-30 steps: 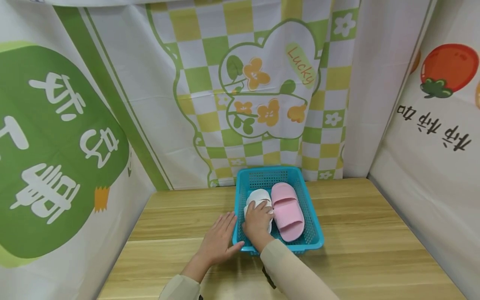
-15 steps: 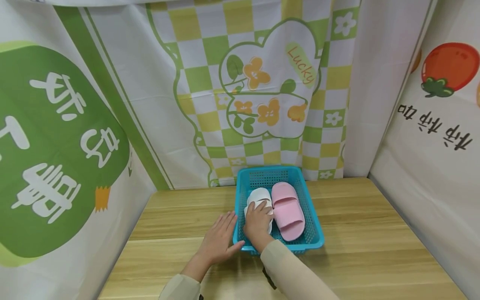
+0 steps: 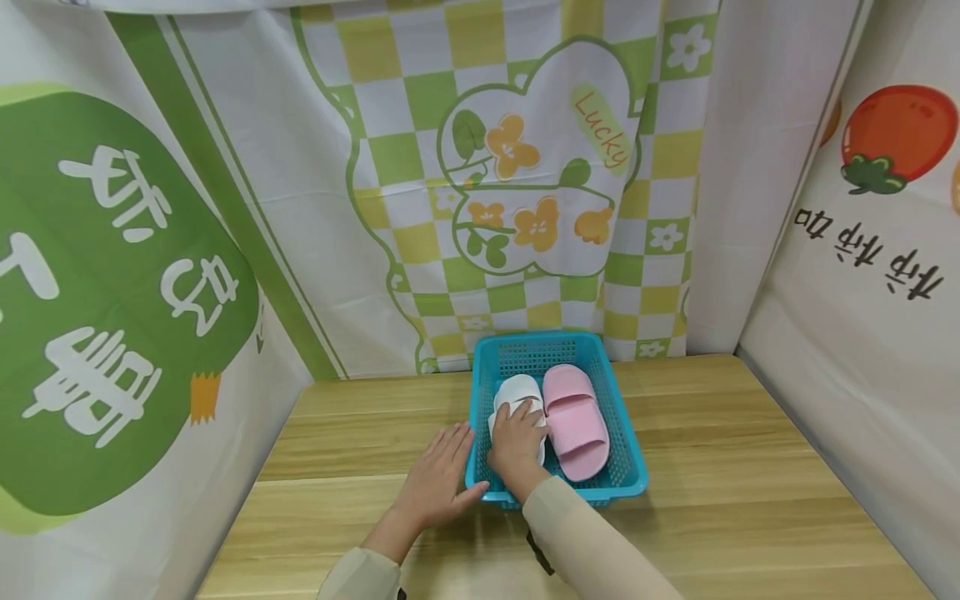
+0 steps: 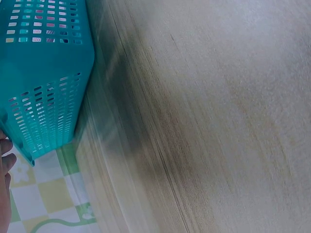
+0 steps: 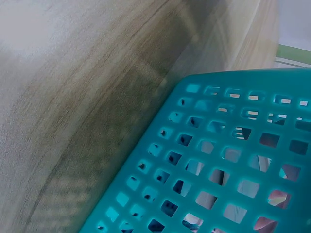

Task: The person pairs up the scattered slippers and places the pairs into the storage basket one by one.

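A blue perforated plastic basket point(image 3: 633, 467) stands on the wooden table in the head view. Inside, a white slipper point(image 3: 517, 388) lies at left and a pink slipper point(image 3: 576, 425) at right, both toe end away from me. My right hand point(image 3: 517, 446) reaches over the basket's near side and rests on the white slipper with fingers spread, covering its middle; the thumb is hidden. Against the basket's left side lies my left hand point(image 3: 435, 479), fingers straight and thumb at the near corner. Only some left fingertips point(image 4: 6, 158) show in the left wrist view; the right wrist view shows basket wall point(image 5: 214, 160) and no hand.
Bare wooden tabletop point(image 3: 720, 467) extends left and right of the basket. A green-and-yellow checked cloth point(image 3: 525, 300) hangs close behind it. Printed cloths point(image 3: 840, 350) form walls on both sides.
The white slipper's far end has shifted very slightly away from me. Both hands stay nearly in place.
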{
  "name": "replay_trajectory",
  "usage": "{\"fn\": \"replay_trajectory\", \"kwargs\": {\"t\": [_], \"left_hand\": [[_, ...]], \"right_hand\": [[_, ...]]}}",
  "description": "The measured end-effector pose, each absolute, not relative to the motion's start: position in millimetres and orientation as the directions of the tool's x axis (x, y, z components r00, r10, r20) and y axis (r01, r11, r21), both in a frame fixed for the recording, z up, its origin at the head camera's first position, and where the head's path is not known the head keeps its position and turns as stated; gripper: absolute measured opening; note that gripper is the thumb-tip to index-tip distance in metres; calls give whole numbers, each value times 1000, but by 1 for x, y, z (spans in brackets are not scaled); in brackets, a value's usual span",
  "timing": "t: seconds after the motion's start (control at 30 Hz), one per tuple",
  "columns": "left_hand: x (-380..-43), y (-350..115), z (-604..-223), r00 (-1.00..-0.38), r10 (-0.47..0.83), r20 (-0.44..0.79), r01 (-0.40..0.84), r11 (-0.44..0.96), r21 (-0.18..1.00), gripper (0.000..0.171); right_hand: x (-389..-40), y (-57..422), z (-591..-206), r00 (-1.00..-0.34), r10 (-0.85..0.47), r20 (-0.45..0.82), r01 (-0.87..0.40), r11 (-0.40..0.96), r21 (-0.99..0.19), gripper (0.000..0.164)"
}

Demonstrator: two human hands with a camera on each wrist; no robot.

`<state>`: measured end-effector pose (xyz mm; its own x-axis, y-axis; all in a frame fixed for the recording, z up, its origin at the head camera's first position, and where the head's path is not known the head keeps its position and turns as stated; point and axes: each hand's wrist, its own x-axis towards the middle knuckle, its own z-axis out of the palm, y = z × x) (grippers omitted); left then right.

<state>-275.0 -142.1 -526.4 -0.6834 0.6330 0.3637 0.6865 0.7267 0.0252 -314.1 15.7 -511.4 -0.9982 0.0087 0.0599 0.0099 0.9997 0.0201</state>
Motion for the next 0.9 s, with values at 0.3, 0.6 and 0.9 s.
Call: {"fn": "replay_trajectory", "kwargs": {"t": [0.3, 0.6, 0.9], "left_hand": [[-274, -143, -525, -697, 626, 351, 676, 737, 28, 79], [-273, -144, -525, -697, 623, 355, 673, 740, 21, 77], [-272, -145, -524, -704, 626, 334, 666, 746, 5, 80]], "right_hand": [[-312, 17, -507, -998, -13, 64, -12, 1000, 11, 82], [-310, 18, -502, -997, -39, 71, -40, 999, -8, 79], [-307, 25, -490, -996, -72, 46, -73, 997, -26, 82]]}}
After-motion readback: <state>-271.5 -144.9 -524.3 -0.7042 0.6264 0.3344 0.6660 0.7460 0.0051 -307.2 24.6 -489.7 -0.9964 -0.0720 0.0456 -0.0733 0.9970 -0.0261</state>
